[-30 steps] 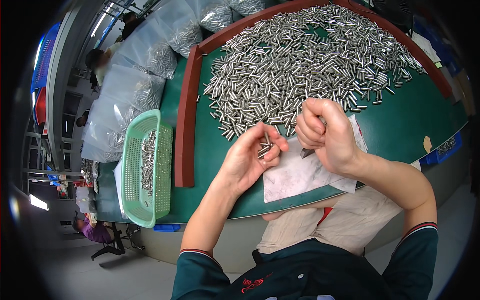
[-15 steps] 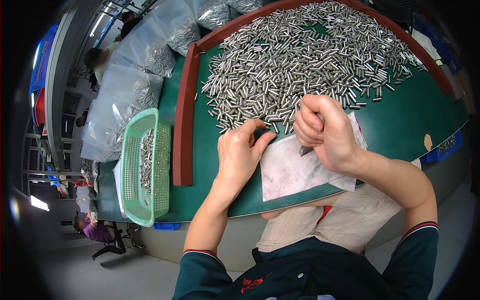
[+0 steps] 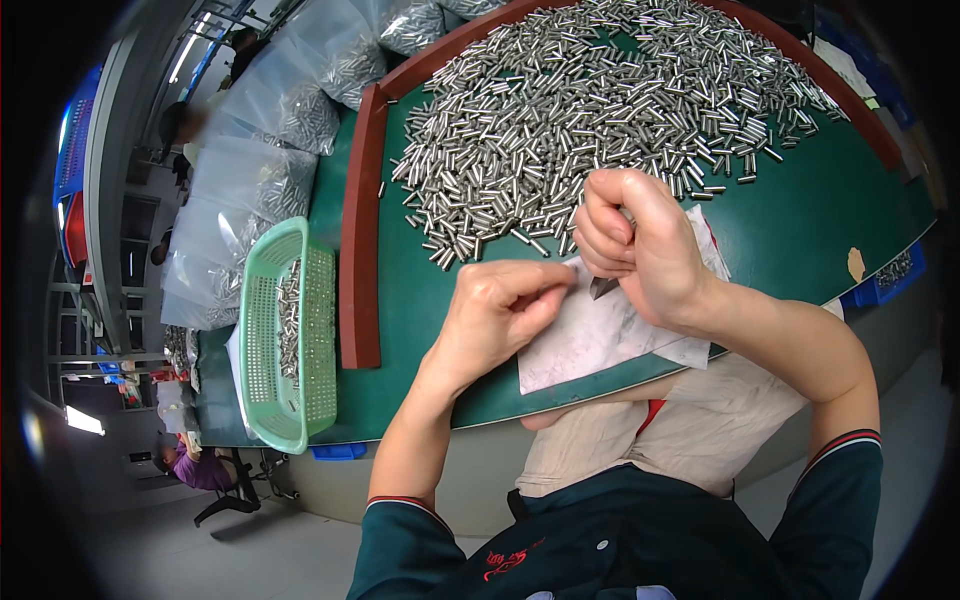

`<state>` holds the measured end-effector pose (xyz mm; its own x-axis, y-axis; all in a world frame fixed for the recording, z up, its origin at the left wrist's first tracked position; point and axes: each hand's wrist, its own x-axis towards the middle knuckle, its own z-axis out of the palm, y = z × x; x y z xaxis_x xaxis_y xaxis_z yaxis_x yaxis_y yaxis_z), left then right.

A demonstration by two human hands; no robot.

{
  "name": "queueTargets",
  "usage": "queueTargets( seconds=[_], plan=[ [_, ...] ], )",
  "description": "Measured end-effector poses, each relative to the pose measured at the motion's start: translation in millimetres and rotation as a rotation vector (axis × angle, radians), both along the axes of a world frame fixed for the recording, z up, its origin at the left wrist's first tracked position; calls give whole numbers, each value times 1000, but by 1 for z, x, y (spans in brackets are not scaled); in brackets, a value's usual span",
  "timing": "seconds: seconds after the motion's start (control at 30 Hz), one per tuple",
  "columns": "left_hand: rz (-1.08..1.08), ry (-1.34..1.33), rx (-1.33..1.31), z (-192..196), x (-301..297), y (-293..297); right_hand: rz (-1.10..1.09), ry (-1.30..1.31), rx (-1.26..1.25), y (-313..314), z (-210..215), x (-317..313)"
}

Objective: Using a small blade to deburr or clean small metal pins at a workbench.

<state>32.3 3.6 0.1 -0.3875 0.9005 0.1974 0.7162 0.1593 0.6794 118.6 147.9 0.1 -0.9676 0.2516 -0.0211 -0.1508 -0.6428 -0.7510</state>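
Observation:
My right hand [image 3: 640, 245] is closed in a fist, and a short dark pointed metal blade [image 3: 602, 287] juts out below it; the rest of that tool is hidden in the palm. Close to the blade's left, my left hand [image 3: 500, 310] has thumb and curled fingers drawn together, and whatever is between them cannot be made out. Under both hands lies a smudged white cloth [image 3: 560, 360]. Just beyond them spreads a big heap of short shiny metal pins [image 3: 600, 120] on the green tabletop [image 3: 790, 235].
Red-brown wooden rails [image 3: 362, 240] border the heap. A green plastic basket [image 3: 322, 350] with some pins stands at the left. Behind it are clear plastic bags [image 3: 285, 180] of metal parts. A blue bin [image 3: 885, 285] sits at the right edge. Other people are in the left background.
My left hand has moved right, from the near edge of the heap to beside the blade, and its fingers have closed together. The right fist stays in nearly the same place.

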Motion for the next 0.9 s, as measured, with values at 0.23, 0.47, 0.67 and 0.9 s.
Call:
queueTargets(
  seconds=[0.23, 0.47, 0.67, 0.9],
  plan=[
    [67, -86, -174, 3, 4, 0, 0, -1, -8, 1, 2, 3],
    [118, 34, -122, -8, 11, 4, -120, 73, 45, 2, 5, 2],
    [127, 34, -91, -10, 14, 6, -120, 57, 24, -2, 2, 3],
    [141, 24, -91, -8, 15, 5, -118, 48, -8, -2, 1, 1]
  ],
)
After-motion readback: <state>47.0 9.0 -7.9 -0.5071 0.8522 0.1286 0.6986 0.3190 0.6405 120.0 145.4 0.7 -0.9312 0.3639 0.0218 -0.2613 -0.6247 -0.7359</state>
